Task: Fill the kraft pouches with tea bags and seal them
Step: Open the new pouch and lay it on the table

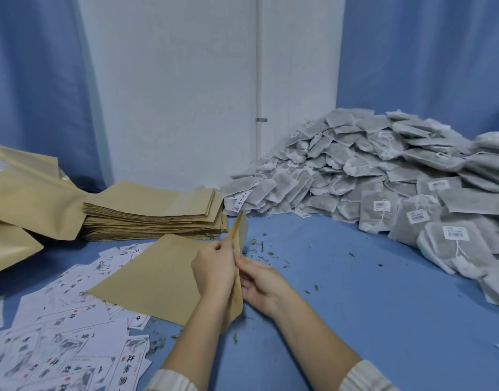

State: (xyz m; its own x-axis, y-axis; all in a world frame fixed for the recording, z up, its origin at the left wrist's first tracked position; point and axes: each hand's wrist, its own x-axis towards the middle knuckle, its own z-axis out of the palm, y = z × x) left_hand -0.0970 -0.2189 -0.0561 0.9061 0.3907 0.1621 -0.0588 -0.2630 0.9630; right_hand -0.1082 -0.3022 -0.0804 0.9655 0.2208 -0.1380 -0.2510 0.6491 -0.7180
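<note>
I hold one flat kraft pouch [155, 275] over the blue table, its body stretching left and its mouth edge turned up between my hands. My left hand [214, 268] pinches the near lip of that mouth. My right hand [261, 283] pinches the other lip, and the two lips stand slightly apart near the top [240, 230]. A neat stack of empty kraft pouches [155, 214] lies behind. A big heap of grey tea bags [383, 176] with strings and white tags fills the right side. I cannot see inside the held pouch.
Printed white labels [64, 328] lie scattered at the lower left, partly under the held pouch. Larger kraft bags [25, 198] lie at the far left. Loose tea crumbs [259, 249] dot the blue tablecloth [355, 292]. A white wall and blue curtains stand behind.
</note>
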